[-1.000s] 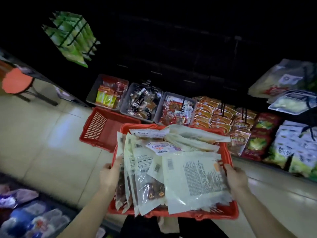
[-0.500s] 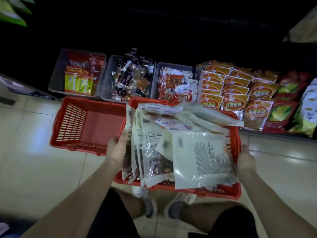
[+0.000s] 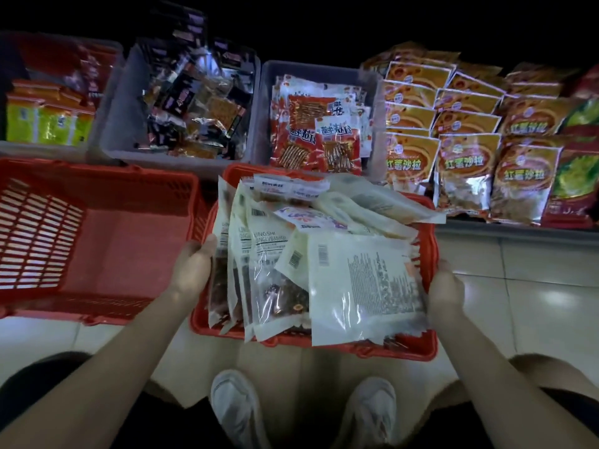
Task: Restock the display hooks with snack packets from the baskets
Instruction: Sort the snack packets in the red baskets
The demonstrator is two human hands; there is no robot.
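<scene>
A red plastic basket [image 3: 421, 346] full of white and clear snack packets [image 3: 363, 286] is low over the tiled floor in front of me. My left hand [image 3: 194, 270] grips its left rim and my right hand [image 3: 445, 286] grips its right rim. Several packets stand upright at the left side, and a large white one lies flat on top near the front. The display hooks are out of view.
An empty red basket [image 3: 97, 241] sits on the floor just left, touching the full one. Grey bins [image 3: 262, 102] of snacks and rows of orange packets [image 3: 466, 163] line the low shelf behind. My two shoes [image 3: 236, 413] are below the basket.
The full basket has come down from waist height to just above the floor beside the empty basket, and my view has tilted downward as I crouch. Both hands keep their grip.
</scene>
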